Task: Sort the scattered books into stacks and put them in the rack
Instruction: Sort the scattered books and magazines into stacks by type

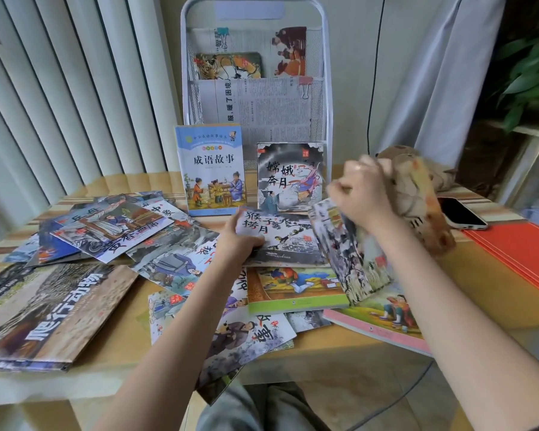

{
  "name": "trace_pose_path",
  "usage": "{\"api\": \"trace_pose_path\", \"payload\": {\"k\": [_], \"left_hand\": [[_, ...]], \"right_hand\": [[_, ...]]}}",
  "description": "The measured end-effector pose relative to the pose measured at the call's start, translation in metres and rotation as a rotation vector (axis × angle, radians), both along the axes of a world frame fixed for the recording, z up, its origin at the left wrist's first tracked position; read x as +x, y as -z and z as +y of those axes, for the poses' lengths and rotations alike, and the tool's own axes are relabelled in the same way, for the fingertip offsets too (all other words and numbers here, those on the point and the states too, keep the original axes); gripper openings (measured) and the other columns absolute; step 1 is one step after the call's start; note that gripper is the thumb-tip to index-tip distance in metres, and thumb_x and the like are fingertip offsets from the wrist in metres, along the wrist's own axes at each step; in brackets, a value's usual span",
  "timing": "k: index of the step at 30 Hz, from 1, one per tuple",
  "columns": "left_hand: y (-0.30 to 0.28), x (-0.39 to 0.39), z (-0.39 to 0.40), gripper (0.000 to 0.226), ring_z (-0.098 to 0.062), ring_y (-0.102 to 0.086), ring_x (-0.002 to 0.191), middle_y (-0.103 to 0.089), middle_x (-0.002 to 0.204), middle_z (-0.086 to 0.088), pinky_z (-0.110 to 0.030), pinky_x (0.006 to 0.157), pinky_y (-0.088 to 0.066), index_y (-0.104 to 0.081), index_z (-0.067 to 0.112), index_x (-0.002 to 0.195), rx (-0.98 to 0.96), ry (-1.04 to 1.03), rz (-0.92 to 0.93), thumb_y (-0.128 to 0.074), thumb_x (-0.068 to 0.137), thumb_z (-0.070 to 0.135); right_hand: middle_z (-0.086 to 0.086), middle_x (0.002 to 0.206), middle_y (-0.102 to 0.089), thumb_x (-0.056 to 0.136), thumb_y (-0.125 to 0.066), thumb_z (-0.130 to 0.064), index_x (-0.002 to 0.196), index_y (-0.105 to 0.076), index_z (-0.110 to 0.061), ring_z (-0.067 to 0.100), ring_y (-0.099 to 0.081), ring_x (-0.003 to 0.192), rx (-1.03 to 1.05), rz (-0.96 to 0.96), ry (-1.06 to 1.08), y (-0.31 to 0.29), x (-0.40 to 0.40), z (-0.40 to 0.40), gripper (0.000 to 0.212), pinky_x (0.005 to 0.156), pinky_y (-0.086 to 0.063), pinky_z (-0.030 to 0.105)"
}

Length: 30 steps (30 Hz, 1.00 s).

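Lowest in the frame, a thin picture book (pixel 246 340) with a robed figure on its cover juts over the near edge of the worktop (pixel 339 346). Above it, mid-frame, the left hand (pixel 240 241) grips the left edge of a grey ink-style book (pixel 285 239) showing monkeys on a brick wall, thumb on top and fingers curled beneath. The right hand (pixel 363 188), right of centre, is closed round the top of a tilted, blurred book (pixel 349 253) whose lower edge rests on the pile (its cover is too smeared to read).

More books are scattered across the left and middle of the frame, among them a large brown reptile volume (pixel 53 309) at lower left, a green-edged book (pixel 296 290) just under the monkey book, and a pink-edged one (pixel 383 318) at lower right. Two books stand upright against the foot of the white wire rack (pixel 325 98) at upper centre: a blue idiom-story book (pixel 212 169) and a dark moon-tale book (pixel 290 177) beside it. The rack's tiers hold printed sheets and clips. At right lie a dark phone (pixel 461 213) and red folders (pixel 523 253).
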<state>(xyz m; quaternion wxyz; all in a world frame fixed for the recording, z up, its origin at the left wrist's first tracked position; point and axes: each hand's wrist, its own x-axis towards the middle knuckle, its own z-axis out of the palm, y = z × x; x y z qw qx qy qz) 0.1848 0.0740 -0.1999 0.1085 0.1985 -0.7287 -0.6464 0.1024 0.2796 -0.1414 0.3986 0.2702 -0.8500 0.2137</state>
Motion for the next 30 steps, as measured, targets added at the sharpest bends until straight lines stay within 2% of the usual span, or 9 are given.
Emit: {"api": "trace_pose_path", "payload": {"k": [3, 7, 11, 13, 16, 19, 22, 26, 30], "left_hand": [[0.0, 0.0, 0.001, 0.018, -0.022, -0.064, 0.077, -0.067, 0.108, -0.012, -0.035, 0.073, -0.054, -0.064, 0.016, 0.109, -0.034, 0.139, 0.0, -0.056, 0.094, 0.019], [-0.003, 0.004, -0.007, 0.043, -0.015, -0.067, 0.066, -0.067, 0.08, -0.013, -0.029, 0.069, -0.05, -0.058, 0.008, 0.09, -0.073, 0.262, 0.227, -0.028, 0.103, 0.035], [-0.011, 0.019, -0.012, 0.064, -0.026, -0.068, 0.087, -0.062, 0.103, -0.022, -0.036, 0.076, -0.055, -0.055, -0.001, 0.108, 0.365, 0.14, 0.213, -0.023, 0.098, 0.053], [-0.018, 0.023, -0.015, 0.055, -0.029, -0.051, 0.121, -0.046, 0.136, -0.023, -0.035, 0.101, -0.042, -0.035, -0.01, 0.131, 0.999, 0.016, 0.198, -0.023, 0.102, 0.036], [-0.006, 0.026, -0.015, 0.029, -0.006, -0.067, 0.083, -0.071, 0.097, 0.002, -0.017, 0.071, -0.051, -0.055, 0.008, 0.117, 0.087, 0.277, 0.041, -0.051, 0.096, 0.027], [-0.003, 0.022, -0.012, 0.011, -0.002, -0.064, 0.048, -0.07, 0.064, 0.006, -0.012, 0.048, -0.049, -0.058, 0.016, 0.087, 0.178, 0.237, -0.002, -0.061, 0.089, 0.006], [-0.002, 0.021, -0.014, 0.019, -0.01, -0.068, 0.063, -0.069, 0.093, -0.006, -0.024, 0.06, -0.057, -0.057, 0.016, 0.105, 0.189, 0.097, 0.164, -0.058, 0.091, 0.004], [-0.018, 0.017, -0.019, 0.047, -0.021, -0.067, 0.08, -0.067, 0.105, -0.01, -0.047, 0.083, -0.056, -0.038, 0.028, 0.13, 0.165, 0.107, 0.47, -0.054, 0.094, 0.003], [-0.041, 0.019, -0.026, 0.083, -0.01, -0.066, 0.089, -0.059, 0.114, 0.0, -0.022, 0.072, -0.055, -0.019, 0.033, 0.147, 0.102, 0.175, 0.548, -0.056, 0.087, -0.011]], "right_hand": [[-0.005, 0.068, -0.051, 0.075, -0.036, -0.039, 0.052, -0.067, -0.015, 0.017, -0.035, 0.082, 0.322, -0.016, -0.246, -0.005, 0.02, -0.058, 0.045, 0.077, -0.014, 0.028], [-0.008, 0.079, -0.05, 0.08, -0.027, -0.046, 0.058, -0.068, -0.018, 0.018, -0.04, 0.088, 0.313, -0.261, -0.419, 0.032, 0.037, -0.124, 0.053, 0.082, -0.024, 0.036], [0.006, 0.067, -0.052, 0.09, -0.033, -0.04, 0.064, -0.053, -0.013, 0.022, -0.048, 0.067, -0.194, -0.773, -0.624, 0.054, 0.041, -0.133, 0.042, 0.074, -0.036, 0.038], [0.007, 0.071, -0.058, 0.096, -0.034, -0.023, 0.07, -0.055, -0.012, 0.02, -0.055, 0.072, -0.408, -0.877, -0.728, 0.048, 0.039, -0.129, 0.035, 0.077, -0.045, 0.034], [0.004, 0.088, -0.059, 0.098, -0.038, -0.012, 0.09, -0.054, -0.016, 0.017, -0.058, 0.084, -0.759, -0.975, -0.709, 0.033, 0.028, -0.114, 0.018, 0.087, -0.048, 0.034], [0.002, 0.112, -0.055, 0.096, -0.047, -0.023, 0.108, -0.051, -0.015, 0.018, -0.055, 0.103, -0.631, -0.824, -0.286, 0.04, 0.006, -0.087, 0.015, 0.091, -0.045, 0.033], [0.01, 0.132, -0.04, 0.09, -0.055, -0.036, 0.131, -0.036, -0.013, 0.027, -0.046, 0.119, -0.479, -0.77, 0.069, 0.048, -0.006, -0.059, 0.05, 0.095, -0.045, 0.04], [0.006, 0.149, -0.031, 0.081, -0.064, -0.053, 0.145, -0.024, -0.016, 0.024, -0.034, 0.136, -0.727, -0.99, -0.185, 0.042, -0.006, -0.05, 0.085, 0.108, -0.03, 0.039], [-0.008, 0.116, -0.064, 0.06, -0.072, -0.063, 0.112, -0.059, -0.027, 0.013, -0.056, 0.115, -0.904, -0.971, -0.459, 0.037, 0.004, -0.061, 0.064, 0.095, -0.04, 0.032]]}}
